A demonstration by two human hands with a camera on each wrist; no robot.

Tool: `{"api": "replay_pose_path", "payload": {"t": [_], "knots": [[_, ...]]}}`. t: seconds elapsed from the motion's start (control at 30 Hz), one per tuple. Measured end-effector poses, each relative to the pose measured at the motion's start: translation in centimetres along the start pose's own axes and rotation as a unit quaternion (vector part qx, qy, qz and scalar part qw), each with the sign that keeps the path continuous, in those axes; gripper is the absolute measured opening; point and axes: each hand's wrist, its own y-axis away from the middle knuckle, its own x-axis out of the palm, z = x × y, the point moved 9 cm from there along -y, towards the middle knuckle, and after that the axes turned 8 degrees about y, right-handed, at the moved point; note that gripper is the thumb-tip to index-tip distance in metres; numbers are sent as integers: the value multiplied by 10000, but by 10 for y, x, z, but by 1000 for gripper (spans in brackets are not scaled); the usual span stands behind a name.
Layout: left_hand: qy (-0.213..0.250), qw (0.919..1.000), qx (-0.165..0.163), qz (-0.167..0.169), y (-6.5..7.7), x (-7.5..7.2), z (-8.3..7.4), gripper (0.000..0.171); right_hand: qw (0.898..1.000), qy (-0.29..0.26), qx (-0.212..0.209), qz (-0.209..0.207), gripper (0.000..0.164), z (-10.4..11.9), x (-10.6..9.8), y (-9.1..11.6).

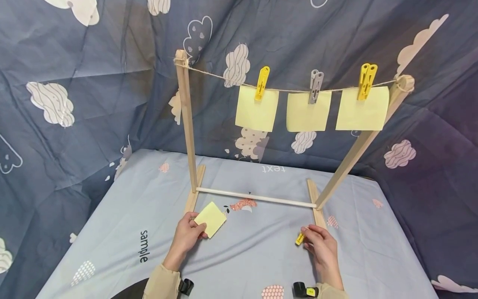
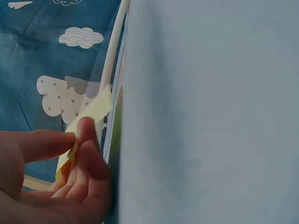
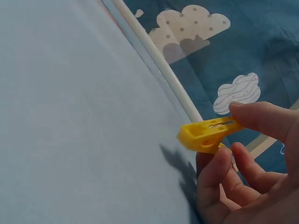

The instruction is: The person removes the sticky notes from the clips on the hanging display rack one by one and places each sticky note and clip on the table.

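My left hand [image 1: 186, 237] pinches a yellow sticky note [image 1: 211, 219] between thumb and fingers, low over the cloth in front of the rack's left foot. In the left wrist view the note [image 2: 96, 108] slants up past the fingertips. A yellow clothespin [image 3: 208, 134] is pinched by its handles in my right hand [image 1: 322, 248], near the rack's right foot. On the string [image 1: 291, 90] above, three yellow notes hang side by side: the left note [image 1: 257, 112] under a yellow clothespin [image 1: 262, 83], the middle note [image 1: 308, 114] under a grey one [image 1: 315, 86], the right note [image 1: 360, 112] under a yellow pair [image 1: 367, 81].
A wooden rack with a left post [image 1: 187, 124], a right post [image 1: 358, 149] and a white crossbar [image 1: 257, 197] stands on the light blue cloth [image 1: 246, 257]. Behind it hangs a dark blue cloud-patterned curtain [image 1: 123, 62]. Bare string runs left of the hanging notes.
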Motion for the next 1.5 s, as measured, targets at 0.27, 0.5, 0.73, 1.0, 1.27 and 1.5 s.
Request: {"api": "replay_pose_path", "payload": {"t": [0.27, 0.5, 0.73, 1.0, 1.27, 1.5], "knots": [[-617, 9962, -141, 590, 3, 9, 3, 31, 9951, 921, -309, -198, 46, 6, 3, -1], [-1742, 9821, 349, 630, 5, 12, -6, 30, 9886, 1368, -425, -471, 43, 8, 5, 3], [-3007, 9474, 1033, 352, 8, 12, -20, 26, 9833, 1673, -620, -369, 40, 11, 11, 6], [-4011, 9047, 1435, -21, 7, 14, -30, 17, 9823, 1724, -726, -105, 40, 11, 16, 7], [-4404, 8788, 1837, -74, 10, 19, -35, 22, 9797, 1848, -771, -1, 39, 9, 18, 5], [-4376, 8837, 1650, 148, 8, 22, -30, 20, 9834, 1710, -600, 110, 41, 5, 17, 6]]}}
